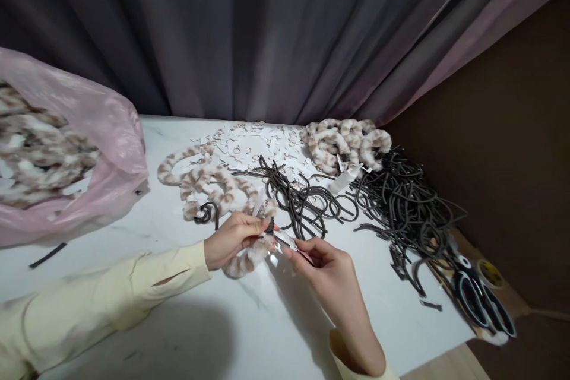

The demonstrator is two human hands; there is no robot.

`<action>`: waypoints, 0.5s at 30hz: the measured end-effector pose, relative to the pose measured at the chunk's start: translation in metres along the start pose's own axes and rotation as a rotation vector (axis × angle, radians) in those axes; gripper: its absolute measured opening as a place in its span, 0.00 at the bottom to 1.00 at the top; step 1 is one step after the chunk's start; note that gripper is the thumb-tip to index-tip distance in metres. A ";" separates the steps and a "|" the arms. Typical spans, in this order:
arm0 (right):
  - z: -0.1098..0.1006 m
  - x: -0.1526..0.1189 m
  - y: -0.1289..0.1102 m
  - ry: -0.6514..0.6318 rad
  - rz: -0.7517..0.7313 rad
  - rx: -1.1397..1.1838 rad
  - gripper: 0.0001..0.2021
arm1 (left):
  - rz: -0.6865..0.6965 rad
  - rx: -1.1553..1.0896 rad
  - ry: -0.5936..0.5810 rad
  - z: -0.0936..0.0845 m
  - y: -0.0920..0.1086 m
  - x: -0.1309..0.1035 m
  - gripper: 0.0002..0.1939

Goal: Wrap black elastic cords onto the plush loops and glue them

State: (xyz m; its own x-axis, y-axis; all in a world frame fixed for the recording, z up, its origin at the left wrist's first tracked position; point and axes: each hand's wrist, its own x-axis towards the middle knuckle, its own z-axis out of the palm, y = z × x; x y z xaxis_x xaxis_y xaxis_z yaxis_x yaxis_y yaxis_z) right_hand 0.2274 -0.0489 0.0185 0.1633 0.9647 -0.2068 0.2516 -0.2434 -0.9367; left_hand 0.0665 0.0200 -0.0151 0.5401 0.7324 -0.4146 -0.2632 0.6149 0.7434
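My left hand [232,238] is closed on a brown-and-white plush tube [247,263], near a dark gathered end [269,227] that sticks up between thumb and fingers. Just right of it, my right hand [328,267] pinches a slim, partly shiny piece [285,240] that reaches to the dark end; its kind is hard to make out. Behind my left hand lie more plush tubes [214,185] with a short coiled black cord [207,212]. Loose black cords [296,196] are heaped just beyond both hands.
A pink plastic bag [127,157] of plush tubes stands left. White tags with small rings [249,145] are scattered at the back, beside piled plush rings [332,142]. A white bottle [342,180] lies before a big black cord heap [401,202]. Scissors [483,303] lie at the right edge.
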 end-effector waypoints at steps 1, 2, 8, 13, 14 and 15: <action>0.000 0.000 -0.001 0.000 -0.009 -0.005 0.17 | -0.003 0.000 0.005 0.000 0.000 0.000 0.19; 0.000 0.000 -0.001 0.002 -0.021 -0.012 0.17 | -0.006 0.002 0.010 0.000 0.000 0.000 0.19; 0.000 -0.001 0.000 0.010 -0.084 -0.092 0.16 | -0.017 0.027 -0.007 0.000 -0.001 0.000 0.19; 0.004 -0.003 0.004 0.049 -0.106 -0.123 0.16 | -0.041 0.038 -0.014 -0.001 -0.002 0.001 0.20; 0.005 -0.003 0.005 0.050 -0.111 -0.134 0.16 | -0.039 0.044 -0.018 -0.001 -0.003 0.001 0.20; 0.006 -0.003 0.005 0.050 -0.118 -0.145 0.16 | -0.034 0.054 -0.024 -0.001 -0.003 0.001 0.20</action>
State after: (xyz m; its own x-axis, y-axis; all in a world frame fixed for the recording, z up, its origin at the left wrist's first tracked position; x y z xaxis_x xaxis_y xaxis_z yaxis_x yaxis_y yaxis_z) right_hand 0.2222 -0.0530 0.0124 0.1710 0.9820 -0.0800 0.4065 -0.1443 -0.9022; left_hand 0.0669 0.0187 -0.0181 0.5668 0.7040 -0.4279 -0.2011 0.6219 0.7568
